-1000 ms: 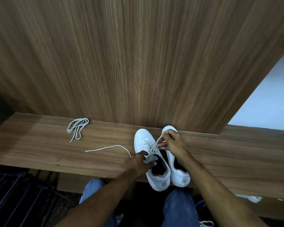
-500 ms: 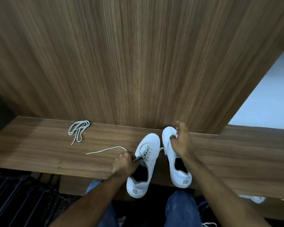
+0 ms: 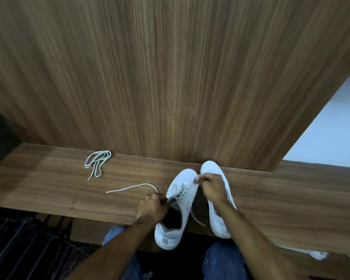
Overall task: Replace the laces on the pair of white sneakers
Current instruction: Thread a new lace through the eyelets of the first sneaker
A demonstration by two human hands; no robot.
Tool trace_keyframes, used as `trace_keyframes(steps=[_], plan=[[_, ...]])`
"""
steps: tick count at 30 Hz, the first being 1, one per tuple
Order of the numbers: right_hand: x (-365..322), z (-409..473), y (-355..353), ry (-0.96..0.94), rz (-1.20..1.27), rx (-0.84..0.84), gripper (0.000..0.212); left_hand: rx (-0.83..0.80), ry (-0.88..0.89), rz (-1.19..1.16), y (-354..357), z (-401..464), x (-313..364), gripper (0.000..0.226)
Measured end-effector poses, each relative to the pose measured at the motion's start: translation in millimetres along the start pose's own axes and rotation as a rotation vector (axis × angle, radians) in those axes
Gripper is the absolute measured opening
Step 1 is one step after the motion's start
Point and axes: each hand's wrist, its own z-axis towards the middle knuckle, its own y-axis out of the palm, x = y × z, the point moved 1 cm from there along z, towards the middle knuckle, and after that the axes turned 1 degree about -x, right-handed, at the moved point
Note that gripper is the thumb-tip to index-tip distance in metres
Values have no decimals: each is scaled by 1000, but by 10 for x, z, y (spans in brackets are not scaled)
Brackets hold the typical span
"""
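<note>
1. Nearest the viewer, two knees in blue jeans (image 3: 220,259) sit below the front edge of a wooden shelf (image 3: 49,188), with both bare forearms reaching forward over it.
2. The left hand (image 3: 152,208) is curled tight at the collar of the left sneaker (image 3: 177,209), gripping a white lace end (image 3: 133,186) that curves away leftward across the shelf.
3. This laced sneaker lies angled, its heel hanging over the shelf's front edge and its toe pointing away and to the right.
4. The right hand (image 3: 211,186) has its fingers bent and pinches something thin at the top of that sneaker's lacing; exactly what is blurred.
5. The right sneaker (image 3: 218,199) lies just beside, partly under the right wrist, its toe touching the back panel.
6. Farther left, well apart, a folded spare lace (image 3: 97,161) lies near the back.
7. Behind everything rises an upright wood-grain panel (image 3: 170,77).
</note>
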Motion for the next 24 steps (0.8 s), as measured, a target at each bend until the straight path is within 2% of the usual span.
trace_keyframes(steps=[3, 4, 5, 7, 9, 11, 14, 16, 19, 22, 24], plan=[[-286, 191, -415, -14, 437, 199, 21, -3, -1, 3, -14, -25, 36, 32], [-326, 225, -508, -50, 479, 235, 19, -9, 0, -1, -21, -37, 49, 31], [-297, 269, -556, -88, 425, 262, 18, -18, 6, -10, -15, -41, 54, 31], [-165, 278, -547, -130, 87, 258, 15, -39, 10, -33, 7, -68, 82, 29], [35, 182, -415, -209, -366, 192, 39, -73, 9, -70, 24, -92, 110, 24], [219, 24, -220, -371, -624, 94, 59, -149, 15, -181, 34, -54, 71, 18], [345, -194, 105, -443, -878, -220, 50, -223, 85, -318, -4, 7, 11, 27], [381, -261, 240, -401, -974, -291, 36, -221, 108, -363, -78, 40, 21, 30], [355, -276, 256, -406, -1062, -220, 29, -212, 129, -238, -183, 96, 77, 36], [366, -227, 142, -418, -1202, -196, 24, -85, 73, 96, -234, 140, 66, 20], [377, -228, 81, -426, -1256, -190, 27, -57, 35, 227, -187, 135, 30, 28]])
